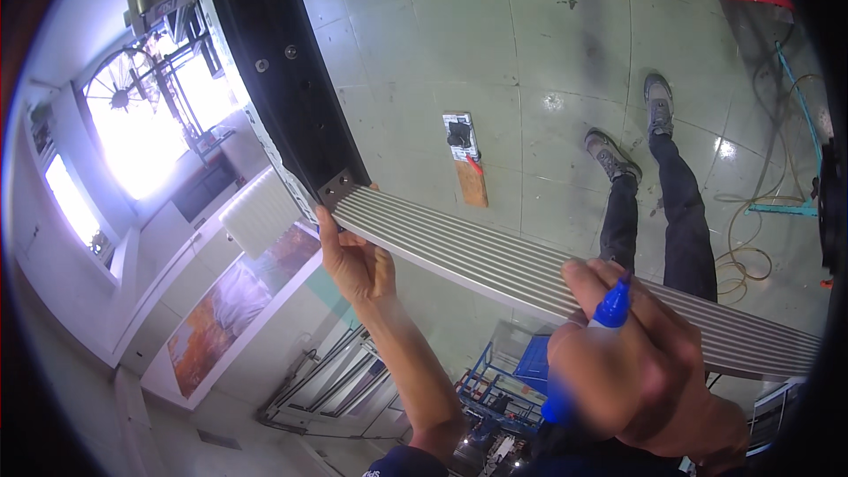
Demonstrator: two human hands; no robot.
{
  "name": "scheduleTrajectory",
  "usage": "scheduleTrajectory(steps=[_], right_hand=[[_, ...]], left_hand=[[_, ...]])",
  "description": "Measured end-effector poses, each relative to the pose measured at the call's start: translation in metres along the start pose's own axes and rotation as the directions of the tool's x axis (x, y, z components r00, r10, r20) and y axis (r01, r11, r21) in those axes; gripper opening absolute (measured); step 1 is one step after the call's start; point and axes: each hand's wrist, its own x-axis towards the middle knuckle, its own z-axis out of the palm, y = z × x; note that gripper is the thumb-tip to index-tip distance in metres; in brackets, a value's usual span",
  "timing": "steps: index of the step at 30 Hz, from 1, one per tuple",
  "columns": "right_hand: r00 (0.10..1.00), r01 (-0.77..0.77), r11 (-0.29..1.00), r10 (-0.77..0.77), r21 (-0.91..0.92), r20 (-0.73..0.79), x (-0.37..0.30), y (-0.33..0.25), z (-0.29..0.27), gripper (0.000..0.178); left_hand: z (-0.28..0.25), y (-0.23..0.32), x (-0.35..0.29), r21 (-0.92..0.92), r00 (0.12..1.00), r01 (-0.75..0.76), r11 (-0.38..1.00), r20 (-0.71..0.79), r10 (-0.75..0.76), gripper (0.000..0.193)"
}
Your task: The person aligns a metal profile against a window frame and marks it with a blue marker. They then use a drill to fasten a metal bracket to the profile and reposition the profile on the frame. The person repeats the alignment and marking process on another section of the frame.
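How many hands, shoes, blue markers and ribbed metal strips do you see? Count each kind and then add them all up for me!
Left hand and right hand: 2 hands
Upper shoe and lower shoe: 2 shoes
Blue marker: 1
Ribbed metal strip: 1
Total: 6

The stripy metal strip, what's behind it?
Past the strip, greenish floor and dark trouser legs show. The legs disappear behind the strip; whatever else it covers can't be seen.

A ribbed silver strip (459, 243) meets a black profile (305, 115).
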Motion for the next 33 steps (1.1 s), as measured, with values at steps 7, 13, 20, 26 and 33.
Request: scheduleTrajectory(steps=[7, 13, 20, 26, 33], right_hand=[[0.999, 0.005, 1.0, -0.004, 0.004, -0.033, 0.0, 0.001, 0.004, 0.014], [0.999, -0.004, 1.0, 0.005, 0.026, -0.051, -0.002, 0.003, 0.005, 0.014], [0.998, -0.025, 0.999, 0.026, 0.019, -0.054, -0.004, 0.001, 0.004, 0.013], [0.996, -0.045, 0.999, 0.043, -0.017, -0.076, -0.009, -0.007, 0.006, 0.014], [0.99, -0.004, 1.0, 0.001, -0.017, -0.138, -0.019, -0.004, 0.011, 0.022]], left_hand=[[0.001, 0.001, 0.0, -0.047, 1.0, 0.022, 0.999, 0.023, -0.021, 0.041], [-0.007, 0.0, 0.003, -0.124, 0.994, 0.091, 0.988, 0.069, -0.083, 0.04], [-0.006, 0.0, -0.001, -0.143, 0.996, 0.081, 0.986, 0.047, -0.075, 0.039], [-0.005, 0.001, 0.001, -0.043, 1.0, 0.026, 0.999, 0.0, -0.026, 0.036], [0.005, -0.013, -0.01, -0.026, 0.989, -0.139, 0.99, -0.054, 0.137, 0.025]])
